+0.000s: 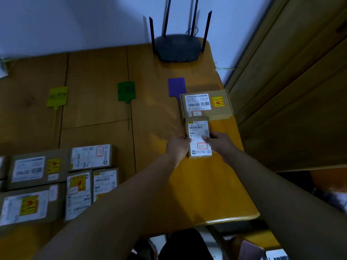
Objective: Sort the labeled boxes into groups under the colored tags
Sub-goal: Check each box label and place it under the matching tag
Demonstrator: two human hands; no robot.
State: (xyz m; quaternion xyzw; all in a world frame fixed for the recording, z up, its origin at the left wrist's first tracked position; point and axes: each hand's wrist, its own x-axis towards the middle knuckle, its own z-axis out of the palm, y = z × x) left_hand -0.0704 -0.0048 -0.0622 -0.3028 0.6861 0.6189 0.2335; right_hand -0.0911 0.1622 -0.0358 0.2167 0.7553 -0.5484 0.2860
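Both hands, left [178, 145] and right [218, 141], grip a small box [199, 139], covering its edges; label print is blurred.

1 head-worn view, wide-angle, faces forward and steeply down, close over table [150, 119].

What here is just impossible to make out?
All in the head view:
1. Writing on the yellow-green tag: blurred, dim.
2. Print on the small box: blurred, partly covered by the left hand and right hand gripping it.
3. Stem of the purple tag: hidden behind the large box.
4. The left-edge boxes: cut off by the frame.
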